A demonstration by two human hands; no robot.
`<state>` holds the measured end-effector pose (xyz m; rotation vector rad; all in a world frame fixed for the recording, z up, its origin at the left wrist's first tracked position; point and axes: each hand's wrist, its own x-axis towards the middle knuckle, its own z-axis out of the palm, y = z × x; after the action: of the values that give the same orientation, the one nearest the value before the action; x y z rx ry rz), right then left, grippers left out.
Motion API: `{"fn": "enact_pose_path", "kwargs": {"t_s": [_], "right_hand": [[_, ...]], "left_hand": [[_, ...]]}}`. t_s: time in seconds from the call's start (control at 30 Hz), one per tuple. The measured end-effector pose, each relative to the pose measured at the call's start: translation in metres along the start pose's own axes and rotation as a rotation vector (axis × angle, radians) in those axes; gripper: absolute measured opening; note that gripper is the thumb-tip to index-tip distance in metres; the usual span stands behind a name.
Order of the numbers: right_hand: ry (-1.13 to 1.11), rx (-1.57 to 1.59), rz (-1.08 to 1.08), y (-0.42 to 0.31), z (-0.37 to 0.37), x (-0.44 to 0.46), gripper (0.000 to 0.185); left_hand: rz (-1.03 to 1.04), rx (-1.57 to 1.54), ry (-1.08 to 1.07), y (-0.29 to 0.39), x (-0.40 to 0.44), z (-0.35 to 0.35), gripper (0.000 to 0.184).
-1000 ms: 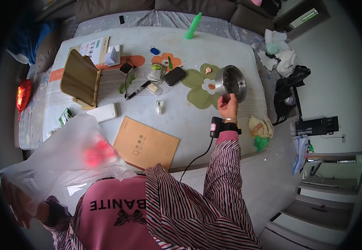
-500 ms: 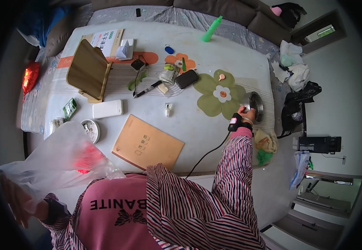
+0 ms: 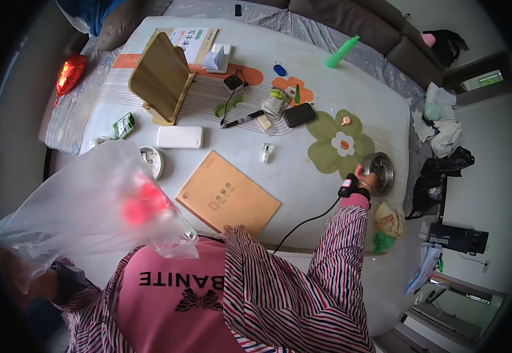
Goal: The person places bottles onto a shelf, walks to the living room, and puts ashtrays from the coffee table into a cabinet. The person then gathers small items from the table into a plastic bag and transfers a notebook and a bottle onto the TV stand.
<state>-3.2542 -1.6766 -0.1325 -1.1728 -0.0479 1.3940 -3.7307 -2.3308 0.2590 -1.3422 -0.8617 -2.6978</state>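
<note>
At the lower left my left hand point(image 3: 29, 279) is dim and blurred near the picture's edge, partly behind a clear plastic bag point(image 3: 79, 194). The bag hangs from it above the table's front edge, with something pink-red inside. My right hand point(image 3: 368, 179) reaches to the table's right side. Its fingers are curled on the near rim of a shiny metal bowl point(image 3: 385, 170), partly inside it; the fingertips are hard to see. A black device with a cable point(image 3: 346, 187) is strapped to the right wrist. An orange-brown exercise book point(image 3: 232, 194) lies between my arms.
Across the table are a wooden stand point(image 3: 161, 76), a white power bank point(image 3: 180, 137), a round white dish point(image 3: 156, 162), a black pen point(image 3: 242, 119), a dark case point(image 3: 299, 115) and a green bottle point(image 3: 342, 52). A beige bag point(image 3: 389, 220) lies at the right corner.
The view has shifted, so the table sits further right and turned slightly. The plastic bag has swung right and spread out, covering more of the white dish. My right hand stays at the bowl.
</note>
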Motion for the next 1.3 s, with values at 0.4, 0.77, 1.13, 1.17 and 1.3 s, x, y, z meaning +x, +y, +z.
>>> {"fn": "enact_pose_path", "kwargs": {"t_s": [0.4, 0.77, 1.13, 1.17, 1.3], "right_hand": [[-0.923, -1.232, -0.315, 0.110, 0.102, -0.174, 0.024], [-0.909, -2.199, -0.715, 0.191, 0.103, -0.250, 0.052], [-0.910, -0.634, 0.534, 0.184, 0.088, -0.227, 0.015], [-0.914, -0.635, 0.534, 0.185, 0.092, -0.232, 0.015], [-1.062, -1.236, 0.202, 0.213, 0.110, -0.228, 0.018]], "left_hand": [[0.015, -0.175, -0.097, 0.038, 0.015, 0.034, 0.065], [-0.167, -0.089, -0.122, 0.093, -0.014, -0.038, 0.076], [0.082, 0.355, 0.553, 0.103, -0.032, -0.066, 0.019], [0.049, 0.310, 0.519, 0.106, -0.033, -0.071, 0.020], [-0.070, 0.165, 0.404, 0.122, -0.041, -0.096, 0.024]]}}
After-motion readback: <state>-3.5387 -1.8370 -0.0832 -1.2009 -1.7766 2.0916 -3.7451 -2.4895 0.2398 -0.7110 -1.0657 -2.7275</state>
